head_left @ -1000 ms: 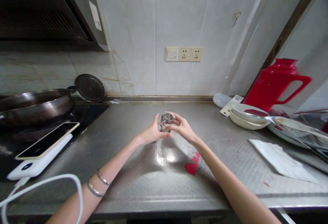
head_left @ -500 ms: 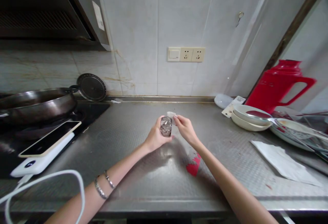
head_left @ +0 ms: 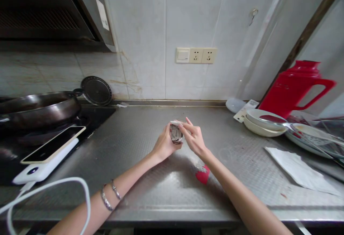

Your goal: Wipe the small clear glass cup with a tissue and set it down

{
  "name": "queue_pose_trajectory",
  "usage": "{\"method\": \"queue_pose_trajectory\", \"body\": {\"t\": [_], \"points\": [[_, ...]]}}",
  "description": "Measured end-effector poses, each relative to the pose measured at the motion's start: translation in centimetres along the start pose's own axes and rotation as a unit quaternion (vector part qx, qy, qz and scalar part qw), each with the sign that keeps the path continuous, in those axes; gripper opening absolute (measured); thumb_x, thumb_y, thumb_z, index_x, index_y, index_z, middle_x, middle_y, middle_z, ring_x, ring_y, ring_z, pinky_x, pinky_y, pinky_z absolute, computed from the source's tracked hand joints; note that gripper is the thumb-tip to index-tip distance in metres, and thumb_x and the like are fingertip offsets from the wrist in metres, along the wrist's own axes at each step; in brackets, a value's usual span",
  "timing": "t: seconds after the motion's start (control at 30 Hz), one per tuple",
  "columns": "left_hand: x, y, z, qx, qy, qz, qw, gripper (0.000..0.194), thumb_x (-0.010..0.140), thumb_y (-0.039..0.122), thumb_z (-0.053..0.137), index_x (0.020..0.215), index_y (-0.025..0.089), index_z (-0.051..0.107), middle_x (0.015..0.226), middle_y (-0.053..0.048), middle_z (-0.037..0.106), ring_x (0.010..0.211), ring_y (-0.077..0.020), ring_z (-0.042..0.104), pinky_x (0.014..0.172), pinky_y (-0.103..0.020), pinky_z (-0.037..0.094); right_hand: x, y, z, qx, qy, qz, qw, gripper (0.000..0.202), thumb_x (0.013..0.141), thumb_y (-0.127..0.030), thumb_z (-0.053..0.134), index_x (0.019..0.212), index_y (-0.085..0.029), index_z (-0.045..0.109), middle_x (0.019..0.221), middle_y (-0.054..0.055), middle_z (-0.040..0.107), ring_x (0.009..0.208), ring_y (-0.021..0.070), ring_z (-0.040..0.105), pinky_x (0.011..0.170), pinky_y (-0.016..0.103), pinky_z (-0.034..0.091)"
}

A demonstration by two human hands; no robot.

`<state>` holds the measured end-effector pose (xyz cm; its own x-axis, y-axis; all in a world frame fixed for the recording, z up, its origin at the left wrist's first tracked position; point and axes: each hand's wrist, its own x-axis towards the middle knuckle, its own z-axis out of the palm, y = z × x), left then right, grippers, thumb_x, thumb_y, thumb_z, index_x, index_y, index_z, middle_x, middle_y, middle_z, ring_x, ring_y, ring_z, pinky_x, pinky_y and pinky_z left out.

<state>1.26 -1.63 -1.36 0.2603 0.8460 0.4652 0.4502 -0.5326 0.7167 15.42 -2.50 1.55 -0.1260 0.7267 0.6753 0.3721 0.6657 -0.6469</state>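
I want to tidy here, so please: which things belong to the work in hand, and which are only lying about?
In the work: clear glass in the left hand; thin white piece, touched by the right hand.

Seemingly just about: smartphone; power bank; red thermos; metal pan.

Can read nothing for certain anywhere. Too small to make out on the pale sticker (head_left: 102, 14) stuck to the range hood (head_left: 48, 16), and the same on the white card (head_left: 245, 110) beside the bowls (head_left: 262, 129). Too faint on the red thermos (head_left: 288, 91) (pale marks high on its side), too blurred on the round display (head_left: 32, 171) of the power bank (head_left: 43, 173).
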Motion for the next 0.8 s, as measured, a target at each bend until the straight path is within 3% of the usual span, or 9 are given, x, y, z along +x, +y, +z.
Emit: {"method": "queue_pose_trajectory", "body": {"t": [0.13,0.27,0.37,0.43,0.57,0.67,0.73,0.8], "points": [[0.2,-0.3,0.1,-0.002,0.014,-0.002,1.0,0.072,0.062,0.024,0.074,0.124,0.022,0.036,0.123,-0.011,0.057,0.107,-0.0253,0.059,0.087,-0.038,0.048,-0.1,-0.4,-0.4,0.016,-0.012,-0.039,0.999,0.028,0.091,-0.035,0.046,0.1,-0.031,0.072,0.098,-0.002,0.074,0.104,0.0221,0.065,0.115,0.048,0.022],[0.1,-0.5,0.2,0.007,0.014,-0.027,1.0,0.077,0.06,0.025,0.075,0.125,0.02,0.033,0.121,-0.012,0.057,0.105,-0.0254,0.06,0.087,-0.038,0.048,0.0,-0.4,-0.9,0.071,-0.011,0.01,0.997,0.029,0.086,-0.042,0.051,0.081,-0.027,0.075,0.078,-0.002,0.074,0.089,0.0242,0.068,0.109,0.049,0.031],[0.0,-0.3,0.2,0.029,0.006,-0.045,0.999,0.077,0.061,0.025,0.075,0.126,0.022,0.034,0.118,-0.01,0.059,0.104,-0.0256,0.059,0.086,-0.037,0.048,0.3,0.0,-1.0,0.078,0.071,0.082,0.991,0.038,0.084,-0.049,0.052,0.065,-0.021,0.069,0.06,-0.002,0.065,0.072,0.0216,0.063,0.087,0.041,0.047],[-0.2,-0.2,0.1,0.046,0.002,-0.049,0.998,0.08,0.06,0.025,0.075,0.128,0.022,0.033,0.118,-0.011,0.059,0.105,-0.0263,0.059,0.087,-0.037,0.047,0.5,0.4,-0.8,0.046,0.112,0.108,0.987,0.042,0.084,-0.05,0.049,0.059,-0.018,0.062,0.056,-0.002,0.057,0.063,0.0172,0.055,0.067,0.03,0.046],[-0.3,0.2,0.1,0.065,-0.015,-0.044,0.997,0.082,0.06,0.024,0.075,0.13,0.022,0.032,0.123,-0.013,0.056,0.108,-0.028,0.058,0.088,-0.039,0.046,0.5,0.7,-0.2,-0.006,0.044,0.108,0.993,0.043,0.086,-0.047,0.046,0.059,-0.017,0.059,0.054,-0.002,0.051,0.054,0.0122,0.046,0.051,0.024,0.034],[-0.2,0.4,0.0,0.079,-0.016,-0.054,0.995,0.082,0.06,0.023,0.074,0.131,0.02,0.031,0.125,-0.014,0.055,0.11,-0.0293,0.058,0.089,-0.041,0.047,0.3,0.5,0.2,-0.011,0.013,0.103,0.995,0.042,0.087,-0.045,0.044,0.063,-0.018,0.063,0.057,-0.002,0.056,0.058,0.015,0.054,0.058,0.026,0.041],[-0.1,0.6,-0.2,0.088,-0.013,-0.054,0.995,0.081,0.06,0.022,0.073,0.131,0.02,0.032,0.126,-0.014,0.054,0.111,-0.0297,0.057,0.089,-0.041,0.047,0.1,0.2,0.2,-0.008,0.02,0.087,0.996,0.04,0.087,-0.044,0.046,0.065,-0.02,0.067,0.058,-0.002,0.06,0.07,0.0201,0.063,0.075,0.032,0.048],[0.1,0.7,-0.4,0.079,-0.011,-0.055,0.995,0.078,0.06,0.02,0.072,0.129,0.022,0.035,0.127,-0.013,0.053,0.111,-0.029,0.057,0.089,-0.04,0.046,0.1,0.0,0.1,0.009,0.019,0.063,0.998,0.034,0.087,-0.042,0.048,0.073,-0.023,0.072,0.065,-0.003,0.067,0.087,0.0247,0.067,0.094,0.041,0.045]]}}
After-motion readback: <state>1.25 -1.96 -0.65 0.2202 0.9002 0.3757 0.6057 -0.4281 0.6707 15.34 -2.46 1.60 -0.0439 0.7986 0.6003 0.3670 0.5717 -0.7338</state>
